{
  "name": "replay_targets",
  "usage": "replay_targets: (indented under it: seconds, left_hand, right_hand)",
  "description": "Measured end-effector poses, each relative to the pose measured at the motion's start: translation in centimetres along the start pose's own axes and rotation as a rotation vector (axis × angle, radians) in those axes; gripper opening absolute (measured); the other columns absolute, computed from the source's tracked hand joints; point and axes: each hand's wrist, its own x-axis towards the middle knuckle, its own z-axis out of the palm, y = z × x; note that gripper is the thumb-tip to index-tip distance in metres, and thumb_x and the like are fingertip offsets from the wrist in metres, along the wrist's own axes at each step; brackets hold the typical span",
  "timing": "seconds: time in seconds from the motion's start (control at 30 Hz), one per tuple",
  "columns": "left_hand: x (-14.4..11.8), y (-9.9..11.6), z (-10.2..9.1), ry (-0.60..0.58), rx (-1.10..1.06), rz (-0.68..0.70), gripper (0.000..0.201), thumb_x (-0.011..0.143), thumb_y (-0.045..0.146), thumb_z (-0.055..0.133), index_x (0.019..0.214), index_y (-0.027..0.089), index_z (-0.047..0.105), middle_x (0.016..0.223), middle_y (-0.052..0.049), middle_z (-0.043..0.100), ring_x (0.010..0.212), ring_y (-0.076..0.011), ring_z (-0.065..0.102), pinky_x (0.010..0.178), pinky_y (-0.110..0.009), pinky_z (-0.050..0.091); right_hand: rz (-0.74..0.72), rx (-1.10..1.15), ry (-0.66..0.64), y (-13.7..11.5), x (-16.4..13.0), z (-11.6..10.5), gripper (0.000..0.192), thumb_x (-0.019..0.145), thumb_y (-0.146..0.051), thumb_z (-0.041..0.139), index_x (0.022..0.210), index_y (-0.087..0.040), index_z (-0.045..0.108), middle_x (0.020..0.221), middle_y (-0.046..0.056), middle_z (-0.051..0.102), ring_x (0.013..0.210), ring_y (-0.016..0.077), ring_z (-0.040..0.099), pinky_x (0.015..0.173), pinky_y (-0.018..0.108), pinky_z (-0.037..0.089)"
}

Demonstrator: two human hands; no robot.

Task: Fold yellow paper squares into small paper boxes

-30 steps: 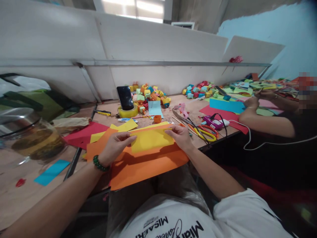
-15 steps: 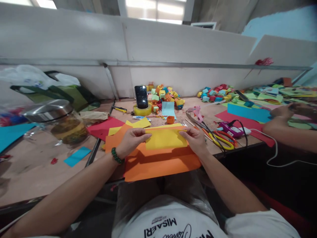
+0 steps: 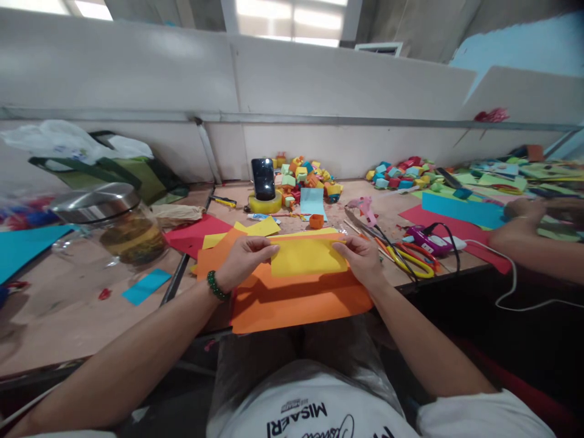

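Observation:
A small rectangular piece of yellow paper (image 3: 309, 258) is stretched between my two hands. My left hand (image 3: 246, 258), with a green bead bracelet at the wrist, pinches its left upper corner between thumb and fingers. At the right upper corner, my right hand (image 3: 362, 257) grips it the same way. Beneath lie large orange sheets (image 3: 301, 307) that overhang the table's front edge. More yellow paper (image 3: 262, 227) and a red sheet (image 3: 201, 235) lie to the left and behind. A little orange paper box (image 3: 316, 221) sits just beyond the held piece.
A phone (image 3: 263, 177) stands in a yellow tape roll (image 3: 265, 204), before piled paper cubes (image 3: 301, 173). To the right lie a pink glue gun (image 3: 365, 208), yellow-handled scissors (image 3: 413, 266) and a purple power strip (image 3: 426, 240). A glass jar (image 3: 130, 234) stands left. Another person's hands (image 3: 524, 213) work at far right.
The view has shifted slightly, so everything sits a little further right. Both hands keep the same hold on the yellow paper.

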Motion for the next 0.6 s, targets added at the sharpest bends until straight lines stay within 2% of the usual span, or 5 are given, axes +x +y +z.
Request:
replay_targets:
  seconds: [0.2,0.33,0.43,0.5,0.6]
  left_hand:
    - [0.5,-0.6,-0.3,-0.069,0.108,-0.093,0.026,0.065,0.040,0.057,0.052,0.018,0.050,0.048,0.003,0.050,0.049,-0.0096,0.046,0.051,-0.022,0.039]
    - [1.0,-1.5,-0.4,-0.165,0.509,-0.175,0.023,0.068,0.029,0.051,0.048,0.019,0.046,0.045,0.002,0.048,0.047,-0.0108,0.045,0.049,-0.023,0.033]
    - [1.0,-2.0,-0.2,-0.197,0.803,-0.146,0.022,0.071,0.025,0.052,0.050,0.019,0.049,0.050,0.001,0.052,0.052,-0.0130,0.048,0.051,-0.025,0.032]
    - [1.0,-2.4,-0.1,-0.200,0.898,-0.117,0.012,0.072,0.024,0.054,0.063,0.019,0.058,0.062,-0.001,0.061,0.060,-0.0160,0.053,0.055,-0.026,0.036]
    - [1.2,-3.0,-0.1,-0.193,0.915,0.098,0.021,0.075,0.022,0.055,0.092,0.018,0.066,0.092,-0.007,0.068,0.082,-0.0211,0.060,0.071,-0.031,0.046]
  right_hand:
    - [0.026,-0.137,-0.111,-0.3,0.0,0.1,0.035,0.071,-0.051,0.068,0.066,-0.017,0.061,0.059,-0.002,0.053,0.054,0.0103,0.044,0.050,0.023,0.035]
    - [-0.031,-0.333,-0.281,0.3,0.1,0.3,0.026,0.075,-0.041,0.063,0.064,-0.017,0.063,0.061,0.000,0.057,0.058,0.0118,0.046,0.054,0.024,0.034]
    - [-0.067,-0.475,-0.368,1.1,0.1,0.5,0.019,0.074,-0.034,0.064,0.066,-0.017,0.064,0.064,0.001,0.059,0.060,0.0122,0.048,0.058,0.025,0.036]
    - [-0.056,-0.541,-0.410,1.5,0.2,0.6,0.018,0.075,-0.032,0.065,0.066,-0.017,0.064,0.063,0.000,0.057,0.059,0.0115,0.047,0.057,0.024,0.035]
    - [-0.023,-0.602,-0.467,1.6,0.4,0.6,0.020,0.078,-0.033,0.063,0.066,-0.017,0.062,0.060,-0.001,0.055,0.057,0.0109,0.046,0.054,0.023,0.033]
